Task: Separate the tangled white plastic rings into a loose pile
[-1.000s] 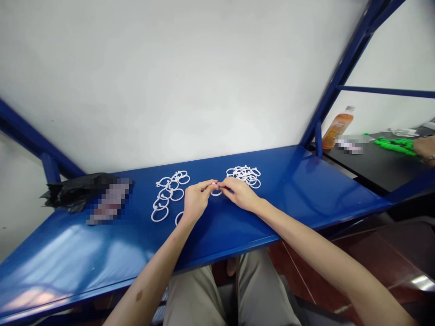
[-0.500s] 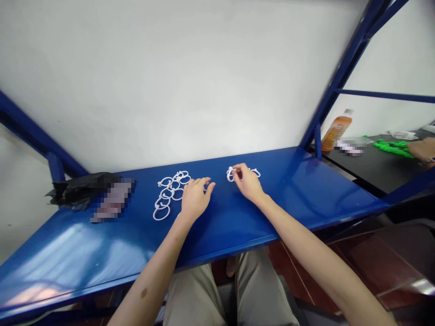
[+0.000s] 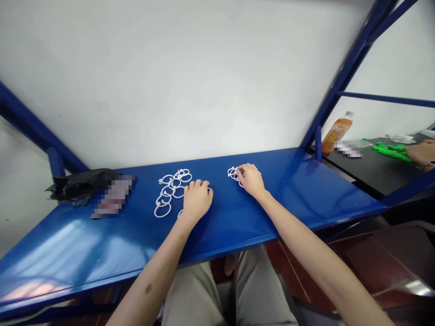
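White open rings with small ball ends, which look like shower curtain rings (image 3: 162, 209), lie loosely overlapping on the blue table. My left hand (image 3: 198, 199) rests palm down at the right edge of this group, fingers curled together over a ring. A sliver of white shows beside its thumb, while the fingertips are hidden. Further right, a smaller cluster of the same rings (image 3: 233, 172) sits under my right hand (image 3: 252, 180). Thumb and forefinger pinch at a ring there; the palm covers part of the cluster.
At the left of the blue table (image 3: 136, 244) lie a black plastic bag (image 3: 78, 185) and a blurred-out packet (image 3: 113, 197). A white wall stands behind. On a black table to the right are an orange drink bottle (image 3: 337, 133), green items (image 3: 390, 151) and another person's hand (image 3: 423, 151).
My left hand has gone from spread fingers to curled ones, lowered at the ring group. My right hand has come down slightly, and more of the right cluster lies flat beside its fingers.
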